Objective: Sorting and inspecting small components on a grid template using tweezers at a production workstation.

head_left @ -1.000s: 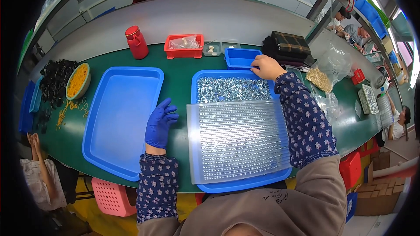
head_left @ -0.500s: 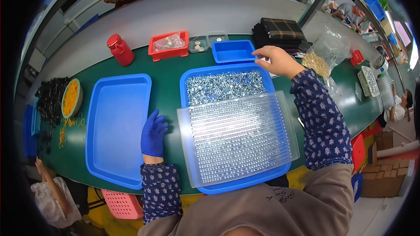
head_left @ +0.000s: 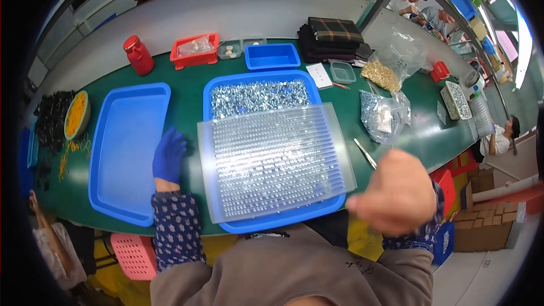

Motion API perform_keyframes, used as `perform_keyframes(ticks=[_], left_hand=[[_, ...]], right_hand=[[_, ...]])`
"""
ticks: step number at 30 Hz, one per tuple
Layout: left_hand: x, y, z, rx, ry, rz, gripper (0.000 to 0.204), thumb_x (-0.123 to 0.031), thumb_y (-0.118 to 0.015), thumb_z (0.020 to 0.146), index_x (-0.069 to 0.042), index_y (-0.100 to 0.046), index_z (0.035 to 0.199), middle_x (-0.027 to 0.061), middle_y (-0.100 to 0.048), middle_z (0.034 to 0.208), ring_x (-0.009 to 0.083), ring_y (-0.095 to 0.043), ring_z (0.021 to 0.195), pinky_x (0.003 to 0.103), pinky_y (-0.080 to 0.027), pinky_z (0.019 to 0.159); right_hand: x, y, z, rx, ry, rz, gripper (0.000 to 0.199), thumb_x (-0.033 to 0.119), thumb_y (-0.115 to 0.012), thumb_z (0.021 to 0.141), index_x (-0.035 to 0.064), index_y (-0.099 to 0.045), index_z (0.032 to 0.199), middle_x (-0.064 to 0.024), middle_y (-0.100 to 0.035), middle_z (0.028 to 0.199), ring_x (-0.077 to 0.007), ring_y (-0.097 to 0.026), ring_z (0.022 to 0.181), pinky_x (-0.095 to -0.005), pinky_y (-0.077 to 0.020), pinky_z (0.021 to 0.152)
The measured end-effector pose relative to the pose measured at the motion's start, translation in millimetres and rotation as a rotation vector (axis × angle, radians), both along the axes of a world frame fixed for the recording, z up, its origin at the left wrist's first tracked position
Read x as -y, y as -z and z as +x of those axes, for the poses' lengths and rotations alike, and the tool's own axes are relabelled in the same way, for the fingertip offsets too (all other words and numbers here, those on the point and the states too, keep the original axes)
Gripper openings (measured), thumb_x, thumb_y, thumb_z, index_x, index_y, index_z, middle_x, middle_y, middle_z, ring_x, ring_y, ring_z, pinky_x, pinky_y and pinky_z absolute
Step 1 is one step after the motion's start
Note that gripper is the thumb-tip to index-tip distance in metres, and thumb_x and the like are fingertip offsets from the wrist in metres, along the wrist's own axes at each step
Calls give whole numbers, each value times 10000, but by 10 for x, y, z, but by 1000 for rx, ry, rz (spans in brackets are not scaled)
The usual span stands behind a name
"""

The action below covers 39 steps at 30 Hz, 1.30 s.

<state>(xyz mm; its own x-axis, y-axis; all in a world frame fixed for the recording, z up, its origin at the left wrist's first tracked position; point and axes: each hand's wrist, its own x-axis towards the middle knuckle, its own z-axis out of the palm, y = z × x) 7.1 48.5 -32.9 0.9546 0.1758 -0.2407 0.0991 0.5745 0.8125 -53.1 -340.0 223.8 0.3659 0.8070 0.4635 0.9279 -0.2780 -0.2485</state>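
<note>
My left hand (head_left: 169, 156), in a blue glove, rests between the two blue trays with nothing in it. Its fingers are loosely bent and apart. A clear ribbed plastic sheet (head_left: 272, 161), dotted with rows of small shiny pieces, lies aslant over the right-hand blue tray (head_left: 212, 90). Past the sheet's far edge, a layer of loose silvery bits (head_left: 258, 95) shows in that tray. My bare right hand (head_left: 394, 195) is lifted beside the sheet's near right corner, apart from it. Motion smears its fingers, so whether they hold anything cannot be seen.
Left of my gloved hand is a bare blue tray (head_left: 124, 158). Farther back stand a red flask (head_left: 139, 56), a red bin (head_left: 194, 51) and a small blue bin (head_left: 272, 56). White tweezers (head_left: 365, 153) and a bag of silvery bits (head_left: 377, 116) lie at the right.
My right hand has swung from beside the small blue bin back toward me, to the near right of the sheet. The whole view has shifted; my left hand stays between the trays.
</note>
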Motion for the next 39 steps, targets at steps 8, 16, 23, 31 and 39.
perform_keyframes(ticks=[8,16,23,31,39], left_hand=[[250,-173,-650,4,-85,480,352,-237,-447,856,-54,-483,1155,61,-553,993,122,-535,799,237,-417,709],[635,12,-1442,255,-264,1242,269,-16,-525,785,-1,-528,1053,85,-502,1014,166,-517,919,256,-409,814],[718,3,-1454,259,-508,1317,266,-20,-524,778,-27,-539,1044,91,-461,1044,155,-506,880,251,-426,762],[656,86,-1416,236,-566,1416,251,-24,-542,769,-31,-553,1020,96,-454,1036,150,-530,826,242,-454,719],[621,144,-1465,241,-489,1205,255,-31,-559,757,-18,-559,1011,82,-477,996,146,-527,813,238,-443,718]], right_hand=[[344,-621,-1005,750,126,-325,277,194,-390,882,172,-537,1116,-62,-598,750,-153,-542,561,-252,-389,434],[1010,-107,-1431,1280,219,477,223,230,-362,884,77,-515,939,-27,-510,683,-136,-503,503,-260,-386,431],[586,1244,-1141,-411,-243,257,186,83,-635,668,54,-615,851,-45,-542,625,-167,-517,520,-285,-376,449],[-50,3472,-964,-1007,-25,-394,299,258,-484,778,34,-587,947,-170,-594,915,-307,-569,828,-352,-447,727],[-473,4974,-1204,-1051,-237,-805,467,443,-467,784,31,-607,954,-188,-587,960,-307,-561,887,-374,-409,787]])
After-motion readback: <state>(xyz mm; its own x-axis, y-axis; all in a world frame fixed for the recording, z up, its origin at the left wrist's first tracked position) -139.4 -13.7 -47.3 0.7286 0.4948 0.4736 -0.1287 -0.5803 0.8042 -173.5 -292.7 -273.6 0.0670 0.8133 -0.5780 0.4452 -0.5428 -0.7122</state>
